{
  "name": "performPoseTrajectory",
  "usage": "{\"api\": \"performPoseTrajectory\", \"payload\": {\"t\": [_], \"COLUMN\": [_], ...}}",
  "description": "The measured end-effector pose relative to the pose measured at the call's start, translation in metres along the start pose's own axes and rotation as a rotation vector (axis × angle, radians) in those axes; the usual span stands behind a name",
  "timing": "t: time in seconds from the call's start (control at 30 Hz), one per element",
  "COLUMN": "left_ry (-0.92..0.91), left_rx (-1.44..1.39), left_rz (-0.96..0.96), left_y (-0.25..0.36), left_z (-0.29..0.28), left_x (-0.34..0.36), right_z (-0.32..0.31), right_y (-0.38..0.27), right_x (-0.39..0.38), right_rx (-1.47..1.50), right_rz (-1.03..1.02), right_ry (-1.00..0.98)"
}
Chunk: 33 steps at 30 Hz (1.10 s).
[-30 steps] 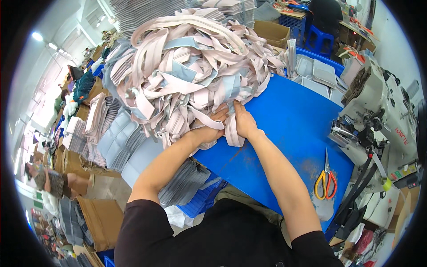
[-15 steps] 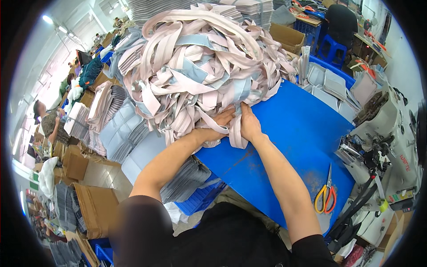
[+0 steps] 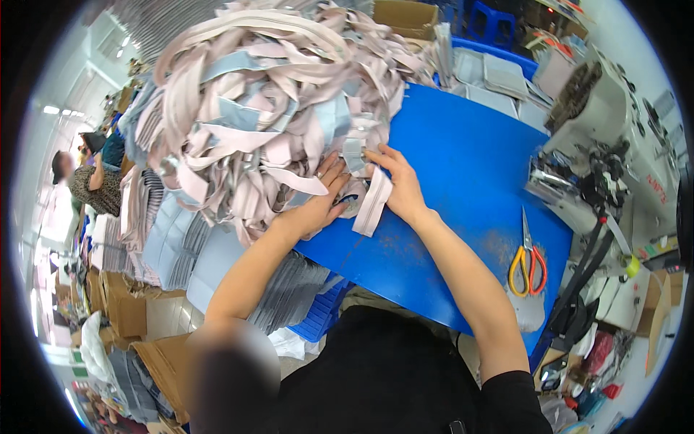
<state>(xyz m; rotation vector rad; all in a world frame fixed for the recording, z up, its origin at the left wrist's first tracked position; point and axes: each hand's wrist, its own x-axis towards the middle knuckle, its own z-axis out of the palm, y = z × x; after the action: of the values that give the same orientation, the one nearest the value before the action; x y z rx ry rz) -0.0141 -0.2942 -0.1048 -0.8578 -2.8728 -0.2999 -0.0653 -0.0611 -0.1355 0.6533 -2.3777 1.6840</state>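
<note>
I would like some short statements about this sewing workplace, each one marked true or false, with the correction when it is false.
1. Both hands, left hand and right hand, rest at the edge of the heap of pale strips. True.
2. The scissors have green handles. False: orange and yellow.
3. The table top is blue. True.
4. The right hand holds the scissors. False: they lie apart on the table, near the sewing machine.

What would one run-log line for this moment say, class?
left hand: on pile of fabric strips | right hand: holds one pale strip | blue table | scissors lie right
</note>
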Motion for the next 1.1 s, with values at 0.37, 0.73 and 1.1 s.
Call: {"api": "performPoseTrajectory", "payload": {"t": [0.37,0.73,1.1], "left_ry": [-0.084,0.263,0.656], "left_rx": [-0.299,-0.077,0.459], "left_rz": [0.133,0.15,-0.36], "left_y": [0.151,0.142,-0.028], "left_z": [-0.002,-0.022,-0.148], "left_x": [-0.01,-0.027,-0.001], "right_z": [-0.11,-0.079,-0.098], "right_y": [-0.028,-0.042,-0.017], "right_x": [-0.115,-0.118,-0.13], "right_rx": [-0.341,0.438,0.392], "right_rz": [0.074,0.51,0.394], "right_ry": [-0.146,-0.068,0.085]}}
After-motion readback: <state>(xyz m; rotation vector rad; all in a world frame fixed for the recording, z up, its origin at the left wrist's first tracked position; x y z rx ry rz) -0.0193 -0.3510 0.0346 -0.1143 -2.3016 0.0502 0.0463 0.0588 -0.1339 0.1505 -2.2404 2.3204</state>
